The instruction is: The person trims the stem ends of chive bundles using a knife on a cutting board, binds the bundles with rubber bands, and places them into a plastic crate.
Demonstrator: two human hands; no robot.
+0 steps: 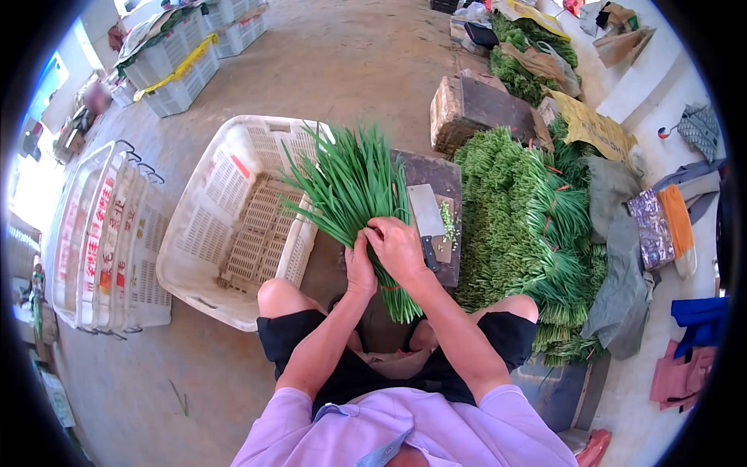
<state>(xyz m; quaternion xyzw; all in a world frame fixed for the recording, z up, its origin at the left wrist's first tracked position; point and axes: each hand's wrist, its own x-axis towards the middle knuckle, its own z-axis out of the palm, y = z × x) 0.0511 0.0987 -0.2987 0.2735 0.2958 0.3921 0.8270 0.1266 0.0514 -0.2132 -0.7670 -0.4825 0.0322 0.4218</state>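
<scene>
A thick bunch of green chives (354, 187) slants across the middle, leaf tips pointing up and away, with a red band (391, 288) around its lower stems. My left hand (360, 268) is wrapped around the bunch from the left side. Against its right side, my right hand (395, 247) has its fingers closed in a pinch on the leaves. Just right of the bunch, a cleaver (425, 218) with a black handle lies on a dark block (447, 175). Small pale cut stem ends (447, 222) are scattered beside the blade.
A white plastic crate (175, 261) stands at my left, with stacked crates (109, 241) beyond it. Piled banded chives (506, 226) rise at my right. A worn brown box (482, 113) sits ahead of that pile, and more crates (175, 66) stand far left.
</scene>
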